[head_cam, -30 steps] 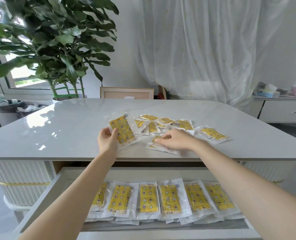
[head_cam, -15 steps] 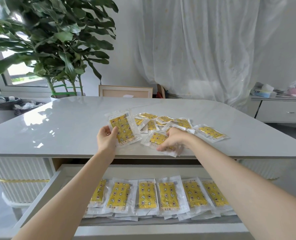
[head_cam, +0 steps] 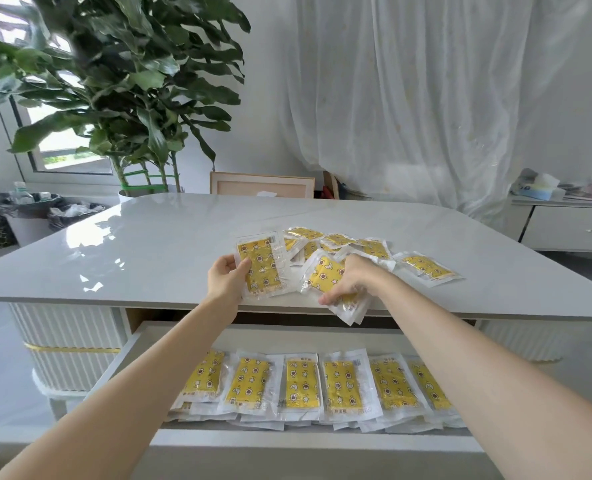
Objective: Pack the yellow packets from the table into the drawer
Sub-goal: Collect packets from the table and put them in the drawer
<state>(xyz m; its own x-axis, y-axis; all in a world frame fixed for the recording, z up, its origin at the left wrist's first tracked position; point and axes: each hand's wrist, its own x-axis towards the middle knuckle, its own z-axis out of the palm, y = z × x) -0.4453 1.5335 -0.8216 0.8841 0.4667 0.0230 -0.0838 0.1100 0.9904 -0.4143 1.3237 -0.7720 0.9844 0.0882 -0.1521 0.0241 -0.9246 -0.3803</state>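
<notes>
Glossy pale-grey stone-look table (head_cam: 170, 244) with rounded corners fills mid-frame. Behind it hangs a sheer white curtain (head_cam: 426, 98). A big-leafed green potted plant (head_cam: 121, 81) stands back left. The white drawer (head_cam: 114, 362) under the table's near edge is pulled open. A white sideboard (head_cam: 571, 230) sits far right, and the clutter on top is too small to identify. A light wooden frame (head_cam: 261, 183) stands just past the table's far edge.

In the drawer is a packed row (head_cam: 301, 384) of yellow patterned packets in clear plastic wrap. Six lie on top, side by side with edges overlapping, and more layers sit underneath. On the table is a loose pile (head_cam: 353, 245) of the same packets, right of centre and toward the front. One stray packet (head_cam: 426, 268) lies at the pile's right end.

The left-hand packet (head_cam: 261, 268) is raised with its face toward the camera, just left of the pile. The right-hand packet (head_cam: 325, 275) is at the front of the pile. Its near end overhangs the table edge above the drawer.

The left hand (head_cam: 227, 280) pinches its packet at the lower left edge, thumb on the front face. The other fingers are behind the wrap, so their spread can't be told. The right hand (head_cam: 351, 278) is palm down over its packet, fingers curled round it. The fingertips (head_cam: 325, 300) are bunched together at the packet's near end.
</notes>
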